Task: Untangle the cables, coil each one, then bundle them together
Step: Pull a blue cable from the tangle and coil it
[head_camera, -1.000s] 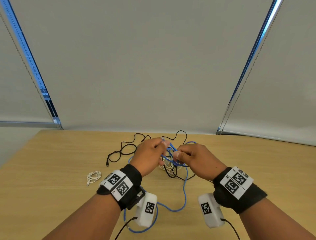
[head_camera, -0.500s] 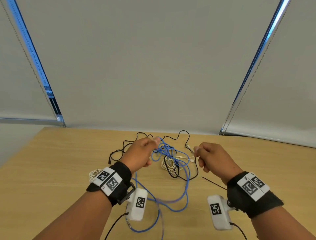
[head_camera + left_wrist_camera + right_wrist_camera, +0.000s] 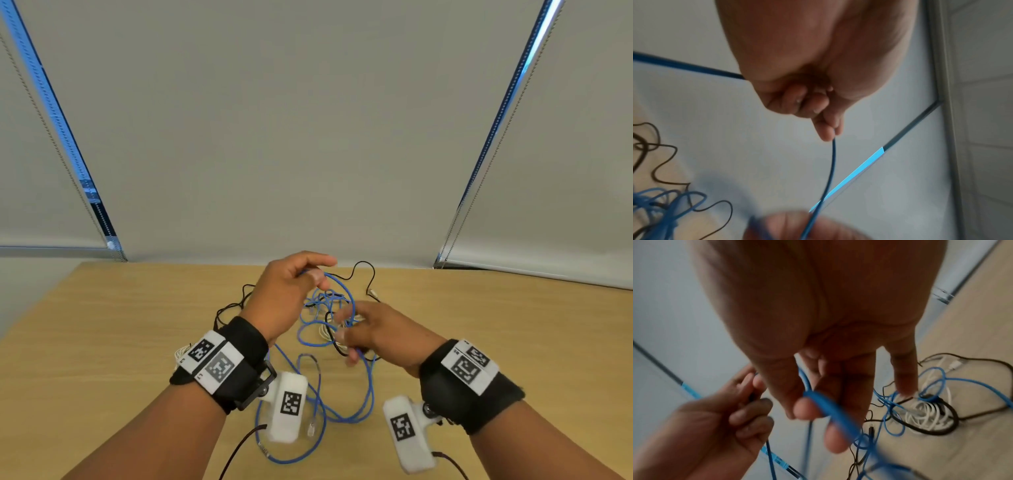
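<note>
Left hand (image 3: 286, 294) pinches the blue cable (image 3: 368, 383) aloft, right hand (image 3: 371, 330) grip loosely hooks a strand; recommend drawing slowly, clear of the black cable (image 3: 363, 270).

A light wooden surface (image 3: 102, 342) is backed by pale grey roller blinds (image 3: 274, 137); thin strips of blue daylight (image 3: 507, 102) are seen at the gaps between them

No readable text; only square black-white code markers on wristbands (image 3: 219, 363) and wrist cameras (image 3: 287, 406)
</note>
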A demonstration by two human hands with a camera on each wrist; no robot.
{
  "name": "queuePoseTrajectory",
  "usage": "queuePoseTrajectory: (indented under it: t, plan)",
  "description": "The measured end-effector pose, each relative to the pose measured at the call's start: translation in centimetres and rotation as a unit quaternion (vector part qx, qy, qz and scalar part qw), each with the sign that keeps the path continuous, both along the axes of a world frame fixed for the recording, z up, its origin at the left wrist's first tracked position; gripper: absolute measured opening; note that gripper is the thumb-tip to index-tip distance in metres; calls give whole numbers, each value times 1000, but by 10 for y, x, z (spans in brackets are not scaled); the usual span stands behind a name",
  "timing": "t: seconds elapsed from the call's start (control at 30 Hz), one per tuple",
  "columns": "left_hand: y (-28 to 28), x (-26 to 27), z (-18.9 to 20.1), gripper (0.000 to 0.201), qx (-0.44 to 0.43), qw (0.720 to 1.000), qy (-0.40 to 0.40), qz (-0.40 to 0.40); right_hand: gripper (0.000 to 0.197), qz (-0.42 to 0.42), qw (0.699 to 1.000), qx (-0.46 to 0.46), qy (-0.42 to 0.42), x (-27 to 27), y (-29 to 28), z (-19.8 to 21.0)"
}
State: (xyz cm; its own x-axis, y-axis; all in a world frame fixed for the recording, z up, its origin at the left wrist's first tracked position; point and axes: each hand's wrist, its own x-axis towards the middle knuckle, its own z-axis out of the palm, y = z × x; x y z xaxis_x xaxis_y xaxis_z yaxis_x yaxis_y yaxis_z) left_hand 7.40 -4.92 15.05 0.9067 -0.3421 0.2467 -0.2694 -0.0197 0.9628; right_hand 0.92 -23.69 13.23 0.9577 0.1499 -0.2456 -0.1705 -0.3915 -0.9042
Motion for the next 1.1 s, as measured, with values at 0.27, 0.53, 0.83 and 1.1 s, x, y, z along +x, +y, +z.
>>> queuePoseTrajectory:
  t: [0.27, 0.53, 0.83, 1.1]
  plan:
    - [52, 30, -16, 24, -102, 959, 127, 231, 17, -64, 997, 32, -12, -16, -79, 5]
    - [48, 28, -26, 23, -41, 965, 145, 214, 15, -89, 993, -68, -40, -24, -91, 10]
    - [-10, -17, -13, 18, 37, 998, 52, 12, 41, -74, 992, -26, -100, -13, -34, 40]
    - [-1, -13, 15, 26, -49, 996, 4, 80, 25, -6, 987, 161, -29, -16, -6, 21]
